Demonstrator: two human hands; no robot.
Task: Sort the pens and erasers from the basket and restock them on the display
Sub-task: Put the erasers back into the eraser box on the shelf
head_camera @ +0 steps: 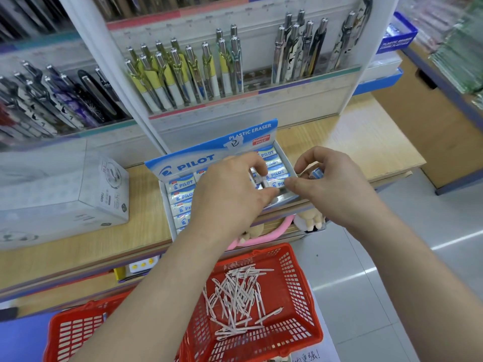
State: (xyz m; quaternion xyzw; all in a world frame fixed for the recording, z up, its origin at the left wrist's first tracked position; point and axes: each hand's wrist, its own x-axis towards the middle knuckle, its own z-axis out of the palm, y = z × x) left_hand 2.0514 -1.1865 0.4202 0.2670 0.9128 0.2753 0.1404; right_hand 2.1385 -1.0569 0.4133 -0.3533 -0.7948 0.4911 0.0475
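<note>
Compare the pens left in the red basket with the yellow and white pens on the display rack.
The pens in the red basket lie flat in a loose, crisscrossed heap; the yellow and white pens stand upright in rows. The basket pens look pale and thin; the rack pens show silver tops with yellow and white barrels. Both are groups of pens.

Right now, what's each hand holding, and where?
Right hand pinches an eraser by its end; left hand presses erasers in the box.
</note>
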